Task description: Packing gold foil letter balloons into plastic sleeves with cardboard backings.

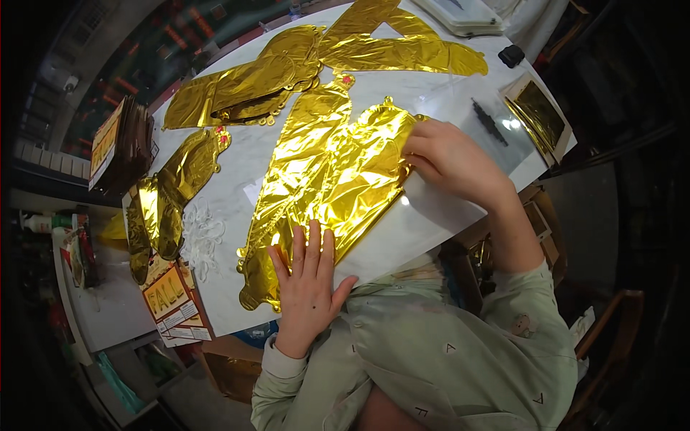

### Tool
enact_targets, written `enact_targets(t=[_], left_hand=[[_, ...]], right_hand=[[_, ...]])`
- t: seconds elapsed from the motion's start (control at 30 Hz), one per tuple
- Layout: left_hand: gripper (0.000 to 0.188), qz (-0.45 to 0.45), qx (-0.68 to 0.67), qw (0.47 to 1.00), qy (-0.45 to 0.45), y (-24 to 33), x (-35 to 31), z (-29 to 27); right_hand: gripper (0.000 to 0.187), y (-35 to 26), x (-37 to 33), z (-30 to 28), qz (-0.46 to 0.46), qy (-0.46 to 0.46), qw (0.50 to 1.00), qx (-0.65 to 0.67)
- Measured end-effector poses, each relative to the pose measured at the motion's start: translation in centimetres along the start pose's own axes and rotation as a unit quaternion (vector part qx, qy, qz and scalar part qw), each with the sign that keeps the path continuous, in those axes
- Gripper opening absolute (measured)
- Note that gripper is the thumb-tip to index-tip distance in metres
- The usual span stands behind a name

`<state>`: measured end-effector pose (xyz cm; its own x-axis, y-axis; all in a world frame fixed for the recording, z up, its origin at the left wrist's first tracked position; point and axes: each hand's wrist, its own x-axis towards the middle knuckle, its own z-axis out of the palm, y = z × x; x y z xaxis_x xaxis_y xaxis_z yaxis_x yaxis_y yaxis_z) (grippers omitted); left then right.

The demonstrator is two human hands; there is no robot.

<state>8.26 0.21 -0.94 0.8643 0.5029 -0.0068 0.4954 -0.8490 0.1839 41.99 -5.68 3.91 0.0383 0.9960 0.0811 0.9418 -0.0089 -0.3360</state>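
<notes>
A flat, uninflated gold foil balloon (pixel 302 165) lies in front of me on the white marbled table (pixel 445 208). My left hand (pixel 309 294) rests flat on its near end, fingers spread. At the balloon's far right edge, my right hand (pixel 449 158) has its thumb and fingertips closed together on the foil. The exact grip is partly hidden behind the fingers. The foil is creased, and a red mark shows on its far tip. Beyond it lie a stack of gold foil balloons (pixel 244 79) and an A-shaped gold foil balloon (pixel 410 54).
More gold foil balloons (pixel 190 169) hang over the table's left edge, beside a heap of thin white strands (pixel 203 241). Printed cardboard packages (pixel 126 147) stand at the left. A black pen-like object (pixel 490 122), a small black object (pixel 511 56) and a windowed package (pixel 539 115) lie right.
</notes>
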Motion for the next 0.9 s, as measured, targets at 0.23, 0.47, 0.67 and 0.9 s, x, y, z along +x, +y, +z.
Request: enact_targets(t=[0.23, 0.47, 0.67, 0.9], left_hand=[[0.088, 0.002, 0.015, 1.0, 0.002, 0.2, 0.2, 0.0], [0.088, -0.002, 0.001, 1.0, 0.001, 0.3, 0.2, 0.0], [0.087, -0.002, 0.003, 1.0, -0.004, 0.3, 0.3, 0.0], [0.086, -0.01, -0.01, 1.0, 0.001, 0.2, 0.2, -0.2]], right_hand=[[0.033, 1.8, -5.2, 4.5, -0.04, 0.116, 0.991, 0.055], [0.034, 1.8, -5.3, 4.7, -0.037, 0.113, 0.991, 0.052], [0.038, -0.6, -2.5, 4.6, 0.003, 0.21, 0.976, 0.056], [0.038, -1.8, 0.1, 4.6, -0.043, 0.153, 0.981, 0.109]])
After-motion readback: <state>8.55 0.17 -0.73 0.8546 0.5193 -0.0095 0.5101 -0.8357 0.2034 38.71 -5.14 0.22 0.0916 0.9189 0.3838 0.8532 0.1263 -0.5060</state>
